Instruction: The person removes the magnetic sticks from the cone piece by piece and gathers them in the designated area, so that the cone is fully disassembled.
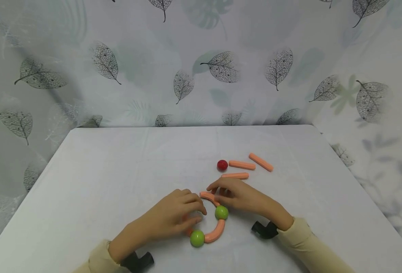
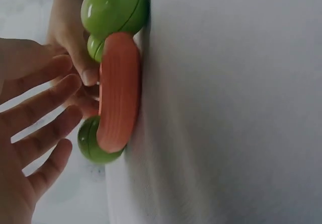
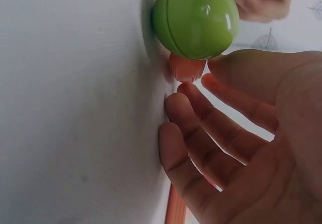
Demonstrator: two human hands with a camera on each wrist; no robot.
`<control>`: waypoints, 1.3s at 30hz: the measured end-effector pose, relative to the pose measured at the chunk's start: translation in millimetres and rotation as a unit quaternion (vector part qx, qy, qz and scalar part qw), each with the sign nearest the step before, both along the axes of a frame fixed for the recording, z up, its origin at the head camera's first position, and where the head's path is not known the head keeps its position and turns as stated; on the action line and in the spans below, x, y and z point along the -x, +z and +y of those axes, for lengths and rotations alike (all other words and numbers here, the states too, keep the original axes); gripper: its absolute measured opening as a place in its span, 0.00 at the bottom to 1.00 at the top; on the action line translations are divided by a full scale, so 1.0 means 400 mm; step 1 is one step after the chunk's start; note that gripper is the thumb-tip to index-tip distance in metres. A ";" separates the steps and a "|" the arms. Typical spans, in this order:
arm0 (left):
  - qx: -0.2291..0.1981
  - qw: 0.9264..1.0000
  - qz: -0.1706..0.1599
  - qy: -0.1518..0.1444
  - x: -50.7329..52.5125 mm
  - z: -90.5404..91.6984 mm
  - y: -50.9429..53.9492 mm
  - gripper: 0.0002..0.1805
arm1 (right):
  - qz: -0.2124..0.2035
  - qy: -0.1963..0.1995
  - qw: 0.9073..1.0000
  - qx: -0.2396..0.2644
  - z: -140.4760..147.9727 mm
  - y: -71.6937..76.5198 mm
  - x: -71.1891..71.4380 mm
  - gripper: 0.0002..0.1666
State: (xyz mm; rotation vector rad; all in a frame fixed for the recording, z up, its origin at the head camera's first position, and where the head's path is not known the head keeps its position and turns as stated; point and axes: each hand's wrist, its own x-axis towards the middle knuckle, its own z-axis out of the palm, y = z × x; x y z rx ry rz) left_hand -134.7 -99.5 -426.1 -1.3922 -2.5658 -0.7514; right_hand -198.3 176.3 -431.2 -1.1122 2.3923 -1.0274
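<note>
Curved orange pieces and glossy green balls form a ring on the white table. Its upper curved orange piece (image 1: 207,195) meets a green ball (image 1: 221,212); below, another curved orange piece (image 1: 216,232) reaches a second green ball (image 1: 197,238). My left hand (image 1: 177,210) hovers at the ring's left side, fingers spread, partly covering a curved orange piece (image 2: 119,93); a further green ball (image 2: 95,142) shows at its end in the left wrist view. My right hand (image 1: 240,193) is at the upper orange piece, fingers loosely bent, thumb beside the green ball (image 3: 196,20). Contact is unclear.
Beyond my right hand lie a red ball (image 1: 222,165) and straight orange sticks: one beside the ball (image 1: 242,165), one farther right (image 1: 261,162), one nearer my hand (image 1: 235,176). A leaf-patterned cloth (image 1: 146,76) hangs behind the white table (image 1: 102,182).
</note>
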 end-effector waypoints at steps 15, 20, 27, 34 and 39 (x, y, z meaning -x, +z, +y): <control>0.116 0.992 0.003 -0.039 -0.045 0.021 0.002 0.12 | 0.043 0.096 0.994 0.018 0.013 -0.002 0.018 0.23; 0.144 0.989 0.017 -0.026 -0.044 0.005 0.019 0.09 | 0.040 0.088 0.995 0.007 0.012 0.001 0.012 0.20; 0.167 0.986 -0.011 -0.011 -0.028 -0.019 0.037 0.06 | 0.067 0.074 0.995 -0.022 0.010 0.008 0.003 0.15; 0.170 0.984 -0.045 0.017 -0.009 -0.040 0.043 0.15 | 0.117 0.065 0.990 -0.033 0.007 0.007 -0.003 0.14; 0.163 0.986 -0.037 0.030 0.004 -0.051 0.038 0.20 | 0.160 0.057 0.985 -0.034 -0.001 0.002 -0.010 0.11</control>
